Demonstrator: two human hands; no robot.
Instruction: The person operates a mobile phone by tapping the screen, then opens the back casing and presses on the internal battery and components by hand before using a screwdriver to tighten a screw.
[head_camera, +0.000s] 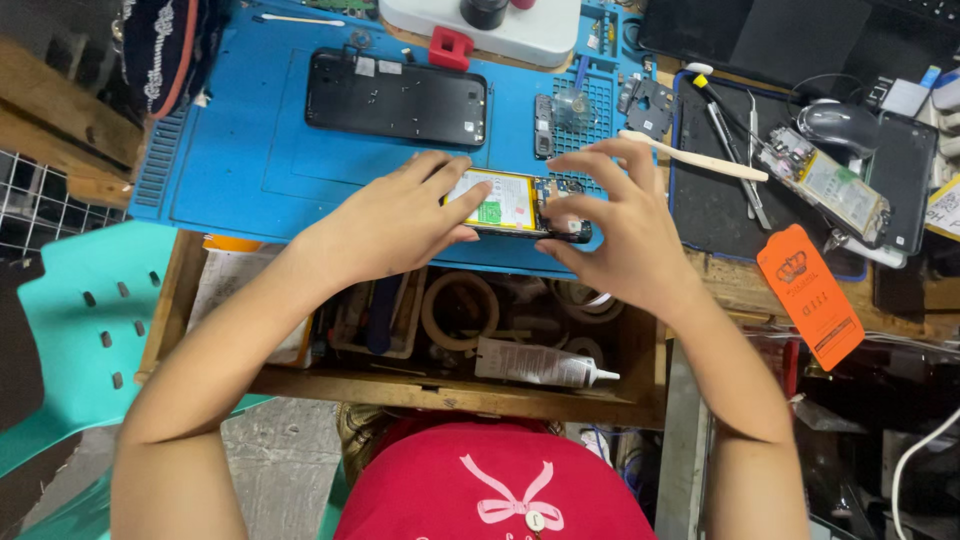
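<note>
Two hands at work over a blue repair mat (250, 160), on which lies a black phone frame (396, 97), well apart from the job. Below the mat's near edge, an open wooden drawer (450, 395) with rolls of tape and a white glue tube (540, 363). At the mat's front edge, an opened phone (518, 208), yellow-labelled battery up, circuit board exposed at its right end. Left hand (385, 225) laid across the phone's left end, fingers held together and pressing down flat, thumb tucked along the near edge. Right hand (625, 225) arched over the right end, fingers spread, thumb and fingertips bearing on the board area; exact contact under the fingertips hidden. Best handled, probably, with steady flat pressure from the left to stop any sliding, and light, even fingertip pressure from the right, kept clear of the delicate connectors. To the right, a pale spudger (690, 155) and tweezers (735, 150) near at hand.
</note>
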